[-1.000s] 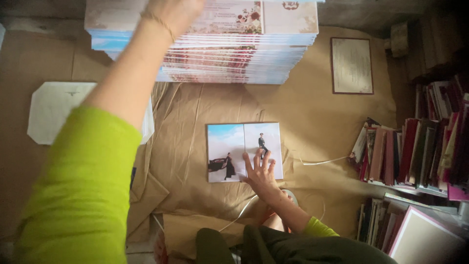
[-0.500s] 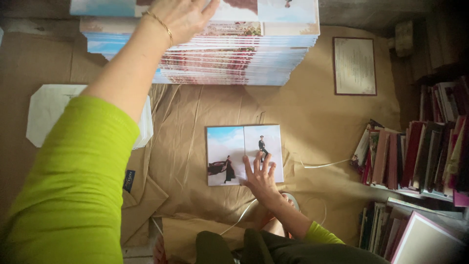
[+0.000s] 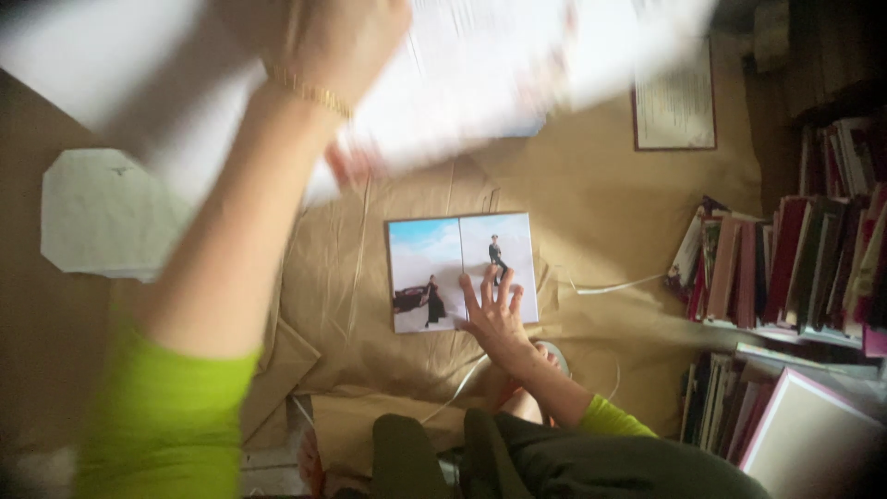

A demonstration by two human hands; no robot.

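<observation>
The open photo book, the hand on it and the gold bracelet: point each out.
open photo book [image 3: 434, 268]: head view, left page, sky area.
right hand [image 3: 494, 319]: head view, back of the hand.
gold bracelet [image 3: 309, 92]: head view, chain across the raised left wrist.

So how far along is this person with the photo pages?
Done: one photo spread lies flat on the brown paper, with the right hand spread on it. In hand: the left hand holds a blurred printed sheet high, not yet laid down. What is left cannot be seen.
</observation>
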